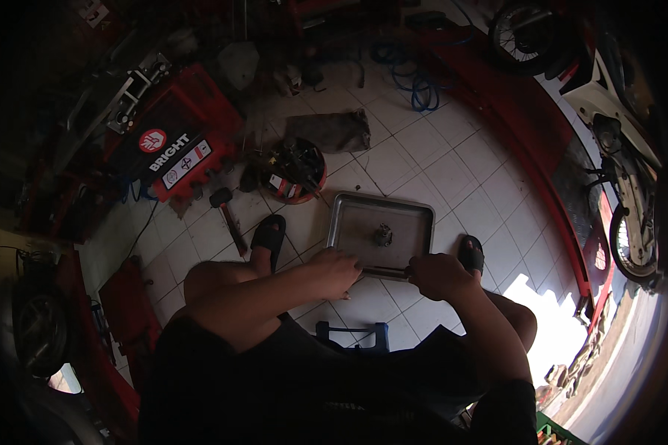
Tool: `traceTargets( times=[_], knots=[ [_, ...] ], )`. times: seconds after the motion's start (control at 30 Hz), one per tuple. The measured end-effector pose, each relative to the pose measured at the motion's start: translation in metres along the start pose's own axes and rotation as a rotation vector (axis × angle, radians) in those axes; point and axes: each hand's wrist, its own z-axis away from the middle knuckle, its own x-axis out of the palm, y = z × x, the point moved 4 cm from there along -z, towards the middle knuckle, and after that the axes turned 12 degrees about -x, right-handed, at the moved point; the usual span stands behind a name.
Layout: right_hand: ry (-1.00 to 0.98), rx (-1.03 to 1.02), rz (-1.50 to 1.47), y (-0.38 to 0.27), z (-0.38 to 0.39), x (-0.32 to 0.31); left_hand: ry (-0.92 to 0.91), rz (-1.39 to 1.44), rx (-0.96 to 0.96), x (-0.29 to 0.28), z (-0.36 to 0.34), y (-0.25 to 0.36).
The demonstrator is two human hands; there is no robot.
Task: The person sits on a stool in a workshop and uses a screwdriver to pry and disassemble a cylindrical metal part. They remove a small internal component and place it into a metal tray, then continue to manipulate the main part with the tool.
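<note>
White-tiled floor (417, 165) lies beneath the rectangular metal tray (355, 227); beyond its left end, a loaded red basin (294, 200). The left hand (334, 271) and right hand (441, 277) curl at its near corners — whether gripping, I cannot tell. A small metal part (384, 235) rests inside. Steadying the tray seems in hand; the next move wants it level.

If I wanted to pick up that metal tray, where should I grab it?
I'd take the tray by its rim, coming from the left and right sides at once. It is wide and shallow, with raised sides that offer an edge to hold, and the small metal part sitting inside might slide if it tipped, so a two-sided hold should keep it level.
</note>
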Motion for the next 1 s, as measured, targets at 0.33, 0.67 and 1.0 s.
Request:
traceTargets(
  times=[0.33,0.67,1.0],
  knots=[
    [0.129,-0.066,-0.016,0.042,-0.005,0.041,0.030,0.017,-0.001,-0.008,-0.003,0.023],
    [-0.066,0.018,0.001,0.028,-0.007,0.027,0.064,0.005,0.004,-0.010,-0.003,0.014],
    [0.030,-0.027,0.024,0.002,-0.005,0.006,0.066,0.047,-0.026,-0.010,0.006,-0.005]
  ],
)
